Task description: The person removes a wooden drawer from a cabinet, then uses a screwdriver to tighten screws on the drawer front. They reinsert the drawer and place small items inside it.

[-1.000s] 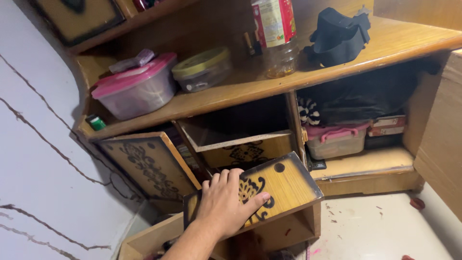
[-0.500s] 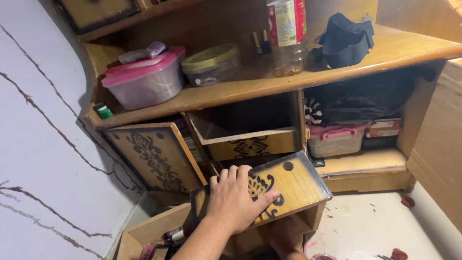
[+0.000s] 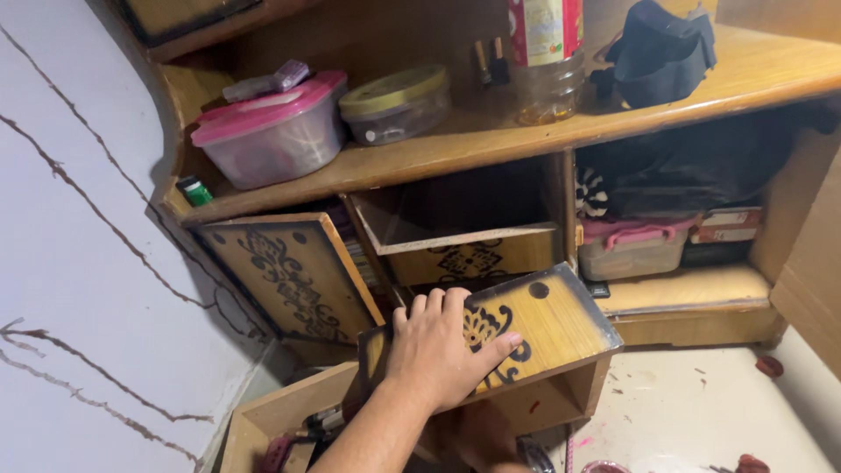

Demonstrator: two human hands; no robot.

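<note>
My left hand [image 3: 442, 350] lies flat, fingers spread, on the front panel of a pulled-out wooden drawer [image 3: 543, 328], tilted, below the shelf unit [image 3: 491, 144]. It is rigid board, probably moderately heavy, awkward; best gripped along the top edge or at the round hole [image 3: 539, 290]. Forearm reaches up from bottom centre. Right hand barely visible beneath the drawer; can't tell its state.

A home (cluttered wooden cabinet [image 3: 491, 144], food tubs [image 3: 272, 131])
</note>
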